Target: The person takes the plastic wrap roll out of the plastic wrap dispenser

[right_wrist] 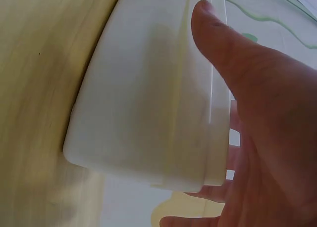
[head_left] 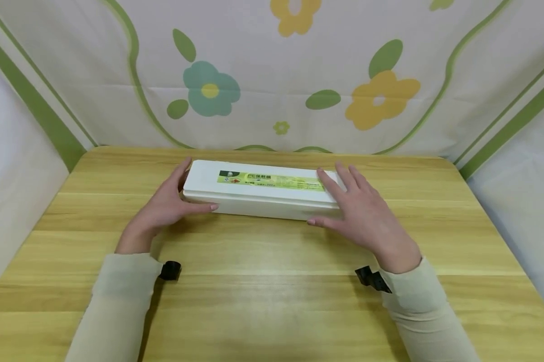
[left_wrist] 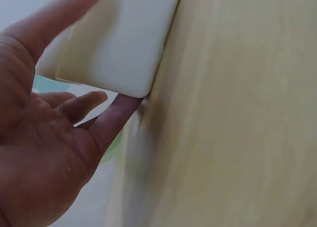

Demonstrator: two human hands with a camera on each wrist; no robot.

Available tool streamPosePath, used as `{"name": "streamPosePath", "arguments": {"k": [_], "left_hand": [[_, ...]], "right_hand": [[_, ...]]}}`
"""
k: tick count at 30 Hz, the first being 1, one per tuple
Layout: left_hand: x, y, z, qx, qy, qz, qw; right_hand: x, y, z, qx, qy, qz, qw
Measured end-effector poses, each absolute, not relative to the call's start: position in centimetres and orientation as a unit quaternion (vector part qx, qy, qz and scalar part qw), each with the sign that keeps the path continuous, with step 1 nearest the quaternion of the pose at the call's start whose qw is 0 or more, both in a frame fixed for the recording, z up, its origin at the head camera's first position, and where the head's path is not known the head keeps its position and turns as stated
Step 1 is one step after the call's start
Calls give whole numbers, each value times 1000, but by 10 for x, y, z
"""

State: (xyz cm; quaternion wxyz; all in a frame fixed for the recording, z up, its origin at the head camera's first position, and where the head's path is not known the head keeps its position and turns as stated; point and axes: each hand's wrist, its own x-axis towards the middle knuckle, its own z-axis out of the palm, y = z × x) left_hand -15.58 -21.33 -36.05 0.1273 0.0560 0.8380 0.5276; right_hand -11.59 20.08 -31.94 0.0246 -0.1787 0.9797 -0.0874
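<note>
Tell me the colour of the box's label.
The label is mostly yellow-green, clearest in the head view.

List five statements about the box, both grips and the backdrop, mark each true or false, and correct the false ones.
1. The left grip is at the left end of the white cling-film box. True.
2. The box stands open. False: its lid is on.
3. The right grip has fingers over the lid. True.
4. The lid is unmarked. False: it bears a mostly green label.
5. The cloth beyond the wooden tabletop is floral. True.
</note>
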Motion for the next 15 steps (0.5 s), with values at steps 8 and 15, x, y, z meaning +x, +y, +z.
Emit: {"name": "streamPosePath", "arguments": {"k": [8, 15], "left_hand": [[-160, -214, -365, 74, 841, 520, 133], [-159, -214, -369, 59, 845, 513, 141]], "right_hand": [[-115, 200, -320, -193, 978, -80, 0], [-112, 199, -322, -197, 978, -75, -3]]}}
